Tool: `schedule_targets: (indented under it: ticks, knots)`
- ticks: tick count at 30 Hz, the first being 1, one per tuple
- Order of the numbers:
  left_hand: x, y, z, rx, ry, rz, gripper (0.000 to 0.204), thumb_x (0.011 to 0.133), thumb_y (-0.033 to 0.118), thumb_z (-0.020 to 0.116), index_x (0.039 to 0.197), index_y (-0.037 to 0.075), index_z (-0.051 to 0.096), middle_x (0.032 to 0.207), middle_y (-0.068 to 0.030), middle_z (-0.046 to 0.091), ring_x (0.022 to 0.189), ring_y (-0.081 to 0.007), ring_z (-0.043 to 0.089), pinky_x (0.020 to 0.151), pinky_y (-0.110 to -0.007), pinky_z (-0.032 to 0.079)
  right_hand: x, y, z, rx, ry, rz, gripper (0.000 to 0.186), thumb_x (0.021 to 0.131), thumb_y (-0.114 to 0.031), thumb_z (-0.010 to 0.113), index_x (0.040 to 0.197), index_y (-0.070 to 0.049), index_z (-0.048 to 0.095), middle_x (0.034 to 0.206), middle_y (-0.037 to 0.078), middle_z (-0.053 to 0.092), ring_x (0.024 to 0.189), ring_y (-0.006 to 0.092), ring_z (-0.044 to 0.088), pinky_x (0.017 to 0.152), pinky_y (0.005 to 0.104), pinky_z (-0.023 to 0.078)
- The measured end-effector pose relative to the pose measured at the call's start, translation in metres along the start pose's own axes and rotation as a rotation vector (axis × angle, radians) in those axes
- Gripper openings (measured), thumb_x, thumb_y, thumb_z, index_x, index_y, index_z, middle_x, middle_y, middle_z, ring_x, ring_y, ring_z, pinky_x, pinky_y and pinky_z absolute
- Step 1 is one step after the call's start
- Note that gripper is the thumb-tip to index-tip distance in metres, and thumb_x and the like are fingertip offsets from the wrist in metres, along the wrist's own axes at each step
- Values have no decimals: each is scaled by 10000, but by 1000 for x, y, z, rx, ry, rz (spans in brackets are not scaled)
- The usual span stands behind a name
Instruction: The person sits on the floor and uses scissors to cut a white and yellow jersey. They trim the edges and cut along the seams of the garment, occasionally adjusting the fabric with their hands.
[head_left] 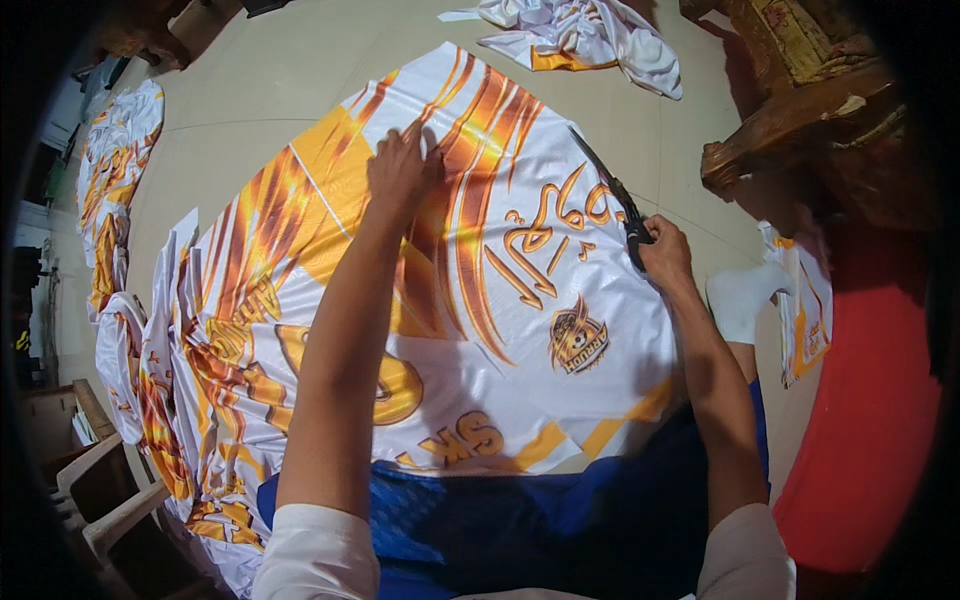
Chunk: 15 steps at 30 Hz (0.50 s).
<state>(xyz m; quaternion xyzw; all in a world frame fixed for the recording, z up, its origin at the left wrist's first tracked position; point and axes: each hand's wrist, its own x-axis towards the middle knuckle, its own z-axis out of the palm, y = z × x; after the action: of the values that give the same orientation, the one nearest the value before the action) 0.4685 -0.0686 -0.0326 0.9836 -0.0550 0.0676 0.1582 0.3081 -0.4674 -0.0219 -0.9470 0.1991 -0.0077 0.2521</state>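
A large sheet of white printed fabric (620, 310) with orange and brown streaks, lettering and a crest lies spread on the floor before me. My left hand (402, 172) rests on its upper middle, thumb and forefinger apart, touching the cloth over the streaks. At the right edge of the sheet my right hand (662, 250) grips the handles of black scissors (612, 185). Their long blades point up and left along the fabric's edge. Whether cloth lies between the blades I cannot tell.
More printed fabric lies bunched at the left (110, 190); another white heap (600, 40) is at the far side. Carved wooden furniture (790, 150) stands at the right, near a red cloth (870, 400). A pale plastic chair (110, 490) is at lower left.
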Motion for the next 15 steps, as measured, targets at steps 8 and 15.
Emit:
schedule_targets:
  ticks: [8,15]
  knots:
    - [82,92,99,26,27,264,628,1016,547,508,1577,274,432,1618,-143,407,1526,-420,330,1166,-789,216,68,63,-75,-119,359,-98,308,831,-126,756,1120,-39,697,1055,176,763,1008,360,733,896,432,536]
    - [25,71,24,-402,327,317,747,985,487,668,1534,25,459,1567,-260,458,1459,-451,420,1206,-566,315,-29,41,-108,134,292,-28,370,882,-255,858,1062,4,665,876,114,702,809,234,651,781,342,519]
